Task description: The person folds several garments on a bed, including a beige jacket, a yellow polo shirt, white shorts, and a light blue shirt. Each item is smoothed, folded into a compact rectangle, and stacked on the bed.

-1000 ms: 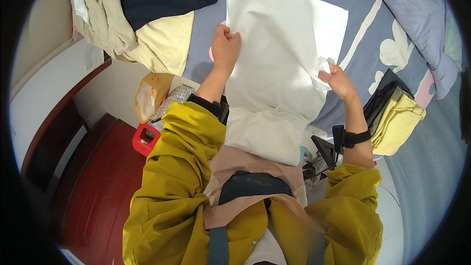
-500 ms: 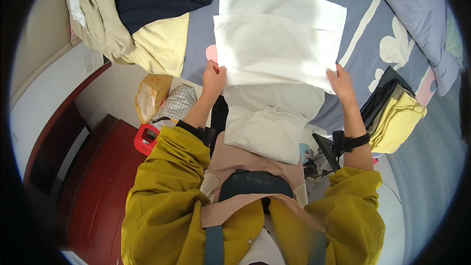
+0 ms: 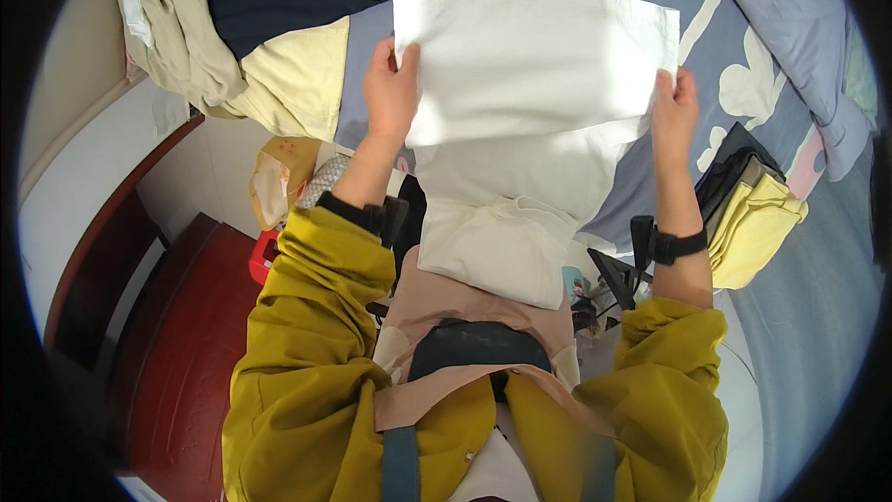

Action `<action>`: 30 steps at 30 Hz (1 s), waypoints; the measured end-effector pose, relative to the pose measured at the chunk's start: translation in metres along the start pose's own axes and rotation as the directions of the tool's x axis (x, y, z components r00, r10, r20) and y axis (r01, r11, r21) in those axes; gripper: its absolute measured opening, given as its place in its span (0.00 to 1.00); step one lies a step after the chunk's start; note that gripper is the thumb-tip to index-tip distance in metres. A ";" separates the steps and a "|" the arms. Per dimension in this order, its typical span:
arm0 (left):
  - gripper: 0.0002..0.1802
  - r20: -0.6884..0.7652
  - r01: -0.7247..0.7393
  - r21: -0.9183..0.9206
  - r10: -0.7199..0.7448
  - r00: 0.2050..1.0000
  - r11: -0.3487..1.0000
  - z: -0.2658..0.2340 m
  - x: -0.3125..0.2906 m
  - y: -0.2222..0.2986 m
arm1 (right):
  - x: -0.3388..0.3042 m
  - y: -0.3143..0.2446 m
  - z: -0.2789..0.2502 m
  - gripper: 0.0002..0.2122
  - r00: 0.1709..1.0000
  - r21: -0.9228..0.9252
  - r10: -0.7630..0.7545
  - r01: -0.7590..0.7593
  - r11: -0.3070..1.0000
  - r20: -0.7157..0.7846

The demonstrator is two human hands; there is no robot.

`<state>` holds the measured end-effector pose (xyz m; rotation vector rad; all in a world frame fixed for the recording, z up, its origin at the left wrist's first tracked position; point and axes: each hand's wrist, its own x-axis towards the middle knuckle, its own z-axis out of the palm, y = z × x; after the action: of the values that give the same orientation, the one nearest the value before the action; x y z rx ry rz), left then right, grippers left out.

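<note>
White trousers [image 3: 539,65] lie partly on the bed and run down toward my lap, their hemmed leg ends at the far side. Pinched in my left hand [image 3: 390,91] is the left edge of the upper layer. My right hand [image 3: 675,112] grips the opposite edge, fingers closed on the cloth. Between the hands the fabric is spread fairly flat. Its nearer part is folded into a loose bundle [image 3: 497,251] over my pink apron [image 3: 446,302]. The fingertips behind the cloth are hidden.
The grey patterned bedsheet [image 3: 641,191] is under the cloth. Unfolded clothes, among them a navy garment [image 3: 297,0], lie at the far left. A yellow folded garment [image 3: 757,232] and dark ones are stacked at the right. A paper bag [image 3: 279,177] stands left, near a dark red wooden piece [image 3: 186,335].
Both hands have moved away from me and slightly apart, drawing the upper layer farther up the bed. The two stepped hem edges now nearly line up, and the cloth is flatter.
</note>
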<state>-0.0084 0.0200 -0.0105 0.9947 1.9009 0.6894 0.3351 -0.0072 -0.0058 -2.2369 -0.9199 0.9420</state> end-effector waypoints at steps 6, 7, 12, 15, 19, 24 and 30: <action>0.11 0.097 0.120 0.011 -0.121 0.988 0.993 0.010 0.029 -0.013 | 0.025 0.029 0.020 0.11 0.974 0.030 0.153 -0.160 0.987 0.167; 0.11 0.092 0.091 0.005 -0.091 0.992 0.996 0.011 0.032 -0.014 | 0.026 0.031 0.020 0.11 0.968 0.002 0.194 -0.197 0.980 0.157; 0.09 0.058 0.048 0.166 -0.058 0.997 0.985 0.012 0.040 -0.012 | 0.026 0.019 0.014 0.13 0.985 -0.047 0.107 -0.101 0.994 0.136; 0.13 -0.006 -0.067 0.259 0.071 0.997 0.964 0.017 0.048 -0.012 | 0.029 0.011 0.015 0.17 0.987 -0.254 0.132 -0.104 0.962 0.095; 0.19 -0.101 -0.168 0.266 0.201 0.974 0.949 0.026 0.058 -0.007 | 0.047 0.006 0.023 0.25 0.989 -0.052 0.150 -0.149 0.987 0.010; 0.22 0.143 0.256 0.078 -0.265 0.954 0.964 0.023 0.067 0.016 | 0.054 -0.010 0.024 0.23 0.838 0.316 0.334 -0.487 0.814 0.430; 0.17 0.183 0.127 -0.011 -0.122 0.975 0.992 -0.009 0.035 0.045 | 0.018 -0.049 -0.012 0.20 0.731 0.418 0.216 -0.577 0.702 0.648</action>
<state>-0.0107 0.0727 0.0128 0.8846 1.7741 0.5277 0.3354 0.0342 0.0284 -1.6284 -0.2096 1.8771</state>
